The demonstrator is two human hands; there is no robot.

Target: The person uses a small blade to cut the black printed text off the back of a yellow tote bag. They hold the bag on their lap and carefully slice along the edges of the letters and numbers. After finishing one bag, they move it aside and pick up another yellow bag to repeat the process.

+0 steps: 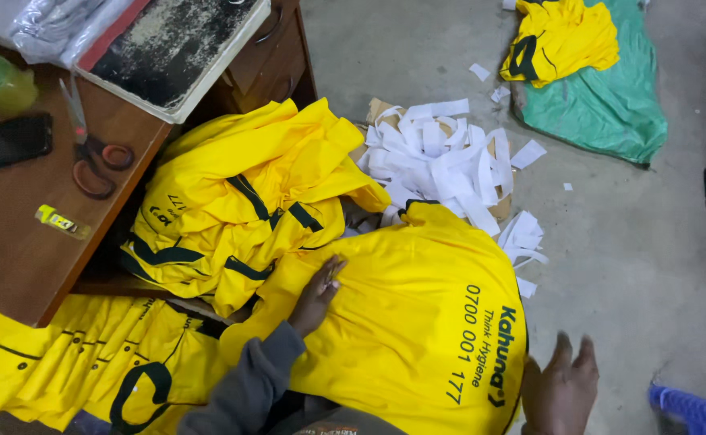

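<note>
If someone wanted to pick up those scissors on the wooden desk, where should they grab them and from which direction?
Probably by the handle loops. The scissors lie flat on the desk with the red-brown loops toward its near right edge and the blades pointing away toward the back. Coming from above on the loop end keeps fingers off the blades; the loops are the widest part and have bare wood around them.

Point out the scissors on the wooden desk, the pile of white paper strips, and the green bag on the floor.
Red-handled scissors (95, 157), head view: on the handle loops.
Pile of white paper strips (441, 157), head view: pile's middle.
Green plastic bag (610, 105), head view: bare crumpled surface.
</note>
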